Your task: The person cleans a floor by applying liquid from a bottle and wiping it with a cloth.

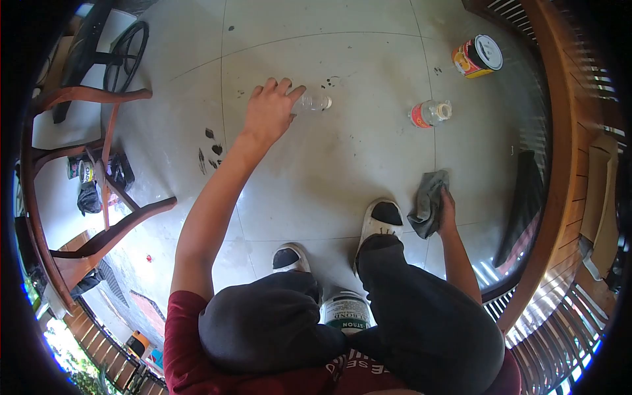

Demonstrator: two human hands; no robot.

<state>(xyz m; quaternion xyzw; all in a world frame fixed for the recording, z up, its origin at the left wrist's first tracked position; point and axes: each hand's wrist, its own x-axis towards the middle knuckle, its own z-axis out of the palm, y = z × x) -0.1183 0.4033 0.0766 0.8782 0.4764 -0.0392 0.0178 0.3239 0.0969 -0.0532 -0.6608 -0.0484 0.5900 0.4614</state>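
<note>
My left hand [271,109] stretches forward over the tiled floor, its fingertips touching a small clear bottle [313,102] that lies on its side. Whether the fingers grip the bottle is unclear. My right hand [447,206] hangs low at my right side and holds a grey cloth [428,203] just off my right shoe. I am crouched, with both white and black shoes on the tiles and a white can with a green label [346,311] between my knees.
A clear bottle with a red label [428,113] lies to the right. A red and yellow tin with a white lid [477,56] lies farther back. A wooden chair [79,171] stands at the left, and wooden furniture [559,164] curves along the right.
</note>
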